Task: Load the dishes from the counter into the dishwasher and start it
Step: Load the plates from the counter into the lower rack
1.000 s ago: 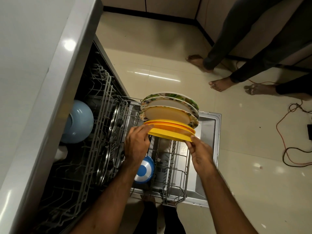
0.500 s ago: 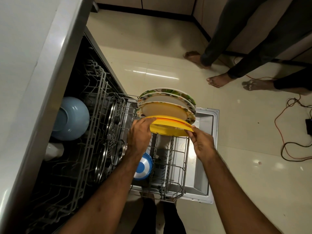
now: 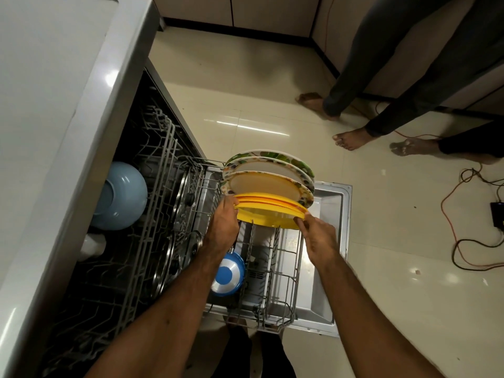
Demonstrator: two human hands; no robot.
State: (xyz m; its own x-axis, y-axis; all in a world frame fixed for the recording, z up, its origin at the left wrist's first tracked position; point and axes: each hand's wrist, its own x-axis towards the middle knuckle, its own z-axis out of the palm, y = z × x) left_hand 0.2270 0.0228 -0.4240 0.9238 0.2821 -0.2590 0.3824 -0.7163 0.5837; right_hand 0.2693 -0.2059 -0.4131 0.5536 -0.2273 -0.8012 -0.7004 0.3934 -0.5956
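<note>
The front yellow plate was held on edge over the pulled-out lower rack, gripped at its left rim by the left hand and pinched at its right rim by the right hand; whether it was fully seated could not be told; patterned plates were stood just behind it; a blue bowl and steel lids were already racked; loading was judged well advanced; the racks were left to be pushed in, the door closed and the cycle started; whether dishes were left on the counter could not be told.
</note>
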